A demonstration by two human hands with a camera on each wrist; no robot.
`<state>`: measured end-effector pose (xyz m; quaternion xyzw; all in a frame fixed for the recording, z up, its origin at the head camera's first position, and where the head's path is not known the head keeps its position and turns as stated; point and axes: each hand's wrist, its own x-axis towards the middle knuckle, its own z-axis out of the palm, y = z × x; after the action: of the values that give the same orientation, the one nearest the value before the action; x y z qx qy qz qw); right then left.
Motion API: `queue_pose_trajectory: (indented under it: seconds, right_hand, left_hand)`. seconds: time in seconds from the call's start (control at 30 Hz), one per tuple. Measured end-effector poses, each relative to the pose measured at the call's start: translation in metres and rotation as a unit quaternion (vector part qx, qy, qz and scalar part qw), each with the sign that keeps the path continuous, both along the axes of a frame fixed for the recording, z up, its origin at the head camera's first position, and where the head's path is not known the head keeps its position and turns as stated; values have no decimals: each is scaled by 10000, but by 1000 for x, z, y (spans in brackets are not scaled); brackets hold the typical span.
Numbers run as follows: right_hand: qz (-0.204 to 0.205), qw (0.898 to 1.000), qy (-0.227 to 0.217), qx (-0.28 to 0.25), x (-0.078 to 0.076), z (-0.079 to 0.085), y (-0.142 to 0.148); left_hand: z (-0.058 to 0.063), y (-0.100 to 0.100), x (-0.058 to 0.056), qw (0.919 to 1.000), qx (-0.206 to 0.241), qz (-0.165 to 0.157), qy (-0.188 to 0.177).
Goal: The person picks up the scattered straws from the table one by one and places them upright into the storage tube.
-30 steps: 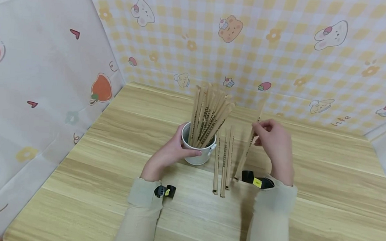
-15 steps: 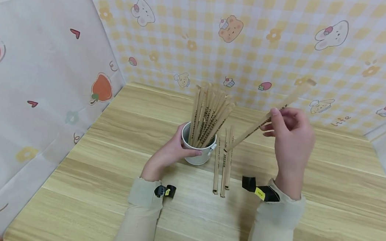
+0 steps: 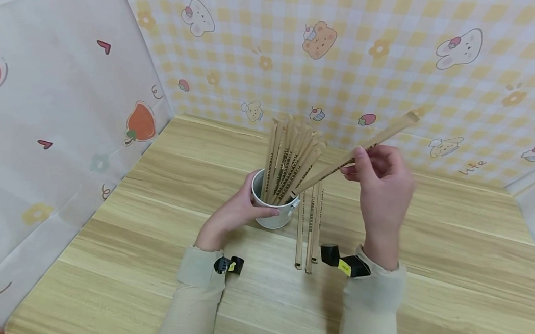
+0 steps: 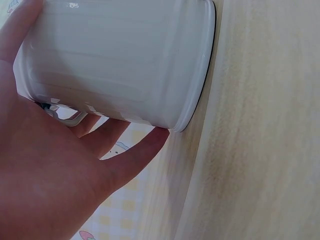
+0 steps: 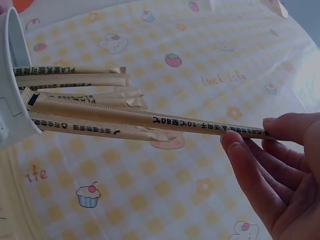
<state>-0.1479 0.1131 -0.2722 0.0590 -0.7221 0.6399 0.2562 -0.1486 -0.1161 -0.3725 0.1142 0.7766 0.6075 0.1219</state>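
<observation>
A small white metal bucket [image 3: 272, 216] stands on the table, with several paper-wrapped straws [image 3: 291, 158] upright and leaning in it. My left hand [image 3: 239, 208] grips the bucket around its side, thumb across the front; the left wrist view shows the fingers curled on the bucket wall [image 4: 115, 60]. Between thumb and fingers, my right hand [image 3: 383, 189] pinches one paper-wrapped straw [image 3: 355, 159]. That straw slants down to the left, its lower end at the bucket's rim. In the right wrist view, the pinched straw [image 5: 125, 116] overlaps the bucketed ones, so contact with the rim is unclear.
Several wrapped straws [image 3: 310, 236] lie side by side on the wooden table [image 3: 259, 299], just right of the bucket. A checked, cartoon-printed backdrop [image 3: 263, 80] rises behind the table. Another printed sheet [image 3: 69, 98] stands along the left.
My right hand has lifted a straw from the tabletop row, tilted it, and moved it left until its lower end reaches the bucket's rim. My left hand and the bucket have stayed put.
</observation>
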Motion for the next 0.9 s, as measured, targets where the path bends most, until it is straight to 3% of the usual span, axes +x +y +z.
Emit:
queue_pose_trajectory:
  seconds: [0.27, 0.5, 0.73, 0.9]
  right_hand:
    - [344, 9978, -348, 442, -17, -22, -4]
    - [754, 9888, -843, 975, -35, -46, -9]
    - [1086, 9651, -1332, 1978, -39, -57, -13]
    - [1230, 9466, -1550, 2544, -41, -61, -14]
  left_hand:
    - [-1, -1, 0, 10000, 1, -3, 3]
    - [-1, -1, -1, 10000, 30, 2, -9]
    - [-2, -1, -1, 10000, 23, -2, -20]
    - [-11, -3, -5, 10000, 84, -8, 6]
